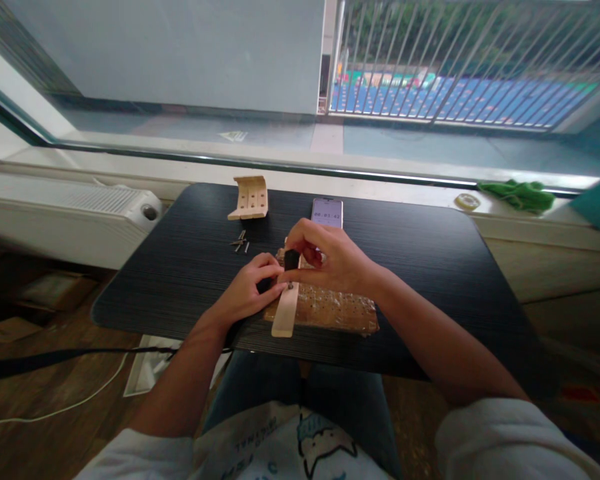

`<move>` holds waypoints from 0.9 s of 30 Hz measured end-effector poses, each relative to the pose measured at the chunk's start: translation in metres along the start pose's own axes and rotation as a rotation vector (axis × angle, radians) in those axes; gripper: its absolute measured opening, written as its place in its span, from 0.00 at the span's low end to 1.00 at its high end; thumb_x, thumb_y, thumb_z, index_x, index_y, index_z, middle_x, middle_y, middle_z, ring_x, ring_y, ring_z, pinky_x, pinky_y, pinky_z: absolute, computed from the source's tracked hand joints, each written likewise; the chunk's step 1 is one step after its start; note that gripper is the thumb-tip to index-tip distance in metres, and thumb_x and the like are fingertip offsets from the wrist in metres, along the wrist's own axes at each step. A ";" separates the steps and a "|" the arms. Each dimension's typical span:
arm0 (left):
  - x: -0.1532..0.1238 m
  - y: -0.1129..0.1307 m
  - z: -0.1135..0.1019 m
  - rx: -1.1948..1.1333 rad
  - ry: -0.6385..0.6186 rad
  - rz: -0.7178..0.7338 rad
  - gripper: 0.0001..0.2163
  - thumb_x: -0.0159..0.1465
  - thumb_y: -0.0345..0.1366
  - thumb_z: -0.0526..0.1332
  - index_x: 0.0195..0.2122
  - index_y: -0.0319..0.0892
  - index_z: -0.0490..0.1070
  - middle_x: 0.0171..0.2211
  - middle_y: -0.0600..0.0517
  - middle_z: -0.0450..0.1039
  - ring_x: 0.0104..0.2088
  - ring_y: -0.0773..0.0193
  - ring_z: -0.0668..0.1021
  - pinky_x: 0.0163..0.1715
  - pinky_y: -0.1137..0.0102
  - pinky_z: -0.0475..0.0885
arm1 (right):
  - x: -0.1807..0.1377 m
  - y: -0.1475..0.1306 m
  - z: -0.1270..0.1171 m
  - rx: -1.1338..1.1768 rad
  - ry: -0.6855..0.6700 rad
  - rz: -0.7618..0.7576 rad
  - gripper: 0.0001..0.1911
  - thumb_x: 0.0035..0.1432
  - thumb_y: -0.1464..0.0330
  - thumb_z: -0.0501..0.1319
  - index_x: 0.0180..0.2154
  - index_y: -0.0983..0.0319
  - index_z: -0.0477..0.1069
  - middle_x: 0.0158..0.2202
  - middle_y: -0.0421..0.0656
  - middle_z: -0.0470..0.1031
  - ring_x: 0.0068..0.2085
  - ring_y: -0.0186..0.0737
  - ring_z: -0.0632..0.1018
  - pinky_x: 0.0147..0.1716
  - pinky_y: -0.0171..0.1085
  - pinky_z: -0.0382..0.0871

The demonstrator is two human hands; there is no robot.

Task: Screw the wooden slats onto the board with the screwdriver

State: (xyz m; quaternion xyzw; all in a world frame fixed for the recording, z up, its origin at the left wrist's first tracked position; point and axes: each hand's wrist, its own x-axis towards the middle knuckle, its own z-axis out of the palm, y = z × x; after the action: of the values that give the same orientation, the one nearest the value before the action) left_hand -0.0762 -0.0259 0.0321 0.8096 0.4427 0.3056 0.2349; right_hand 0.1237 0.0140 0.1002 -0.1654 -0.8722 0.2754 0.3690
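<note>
My right hand (330, 257) is closed around a short black-handled tool (292, 259), held upright over a pale wooden strip (285, 317). A small dark metal piece shows on the strip just below my right thumb; whether it belongs to the tool, I cannot tell. From the left side, my left hand (253, 287) grips the strip's edge with thumb and bent fingers. Under the strip lies a brown block wrapped in clear film (333, 310), its top pitted with small holes. The strip's near end overhangs the block's front edge. Its far end is hidden by my hands.
The black table (410, 267) bears a curved wooden piece with holes (252, 198), several small metal pins (239, 241) and a phone (327, 211) showing a timer. A tape roll (467, 201) and green cloth (520, 195) lie on the sill. A radiator (70, 213) stands left.
</note>
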 end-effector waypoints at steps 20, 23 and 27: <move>0.001 0.003 -0.002 -0.020 -0.002 -0.015 0.10 0.61 0.39 0.58 0.38 0.40 0.74 0.40 0.47 0.71 0.44 0.55 0.74 0.47 0.60 0.71 | 0.000 -0.003 0.002 -0.057 -0.001 0.093 0.16 0.50 0.70 0.67 0.36 0.61 0.61 0.25 0.31 0.61 0.23 0.24 0.59 0.24 0.30 0.55; 0.000 0.002 -0.001 -0.017 0.005 0.007 0.09 0.61 0.39 0.58 0.36 0.40 0.74 0.40 0.47 0.70 0.44 0.55 0.74 0.46 0.61 0.71 | -0.001 -0.002 0.004 -0.053 0.031 0.061 0.17 0.51 0.68 0.67 0.39 0.62 0.62 0.25 0.31 0.61 0.23 0.24 0.59 0.23 0.29 0.56; 0.000 0.001 0.000 -0.018 0.007 0.005 0.08 0.62 0.39 0.58 0.35 0.40 0.73 0.40 0.47 0.71 0.44 0.56 0.74 0.46 0.61 0.71 | -0.002 0.002 0.007 -0.089 0.068 -0.084 0.14 0.56 0.68 0.64 0.43 0.62 0.65 0.28 0.34 0.63 0.23 0.24 0.60 0.24 0.29 0.57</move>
State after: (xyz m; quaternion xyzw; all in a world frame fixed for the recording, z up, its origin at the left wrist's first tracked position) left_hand -0.0757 -0.0262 0.0325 0.8074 0.4387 0.3130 0.2401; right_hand 0.1200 0.0119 0.0933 -0.1541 -0.8767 0.2150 0.4019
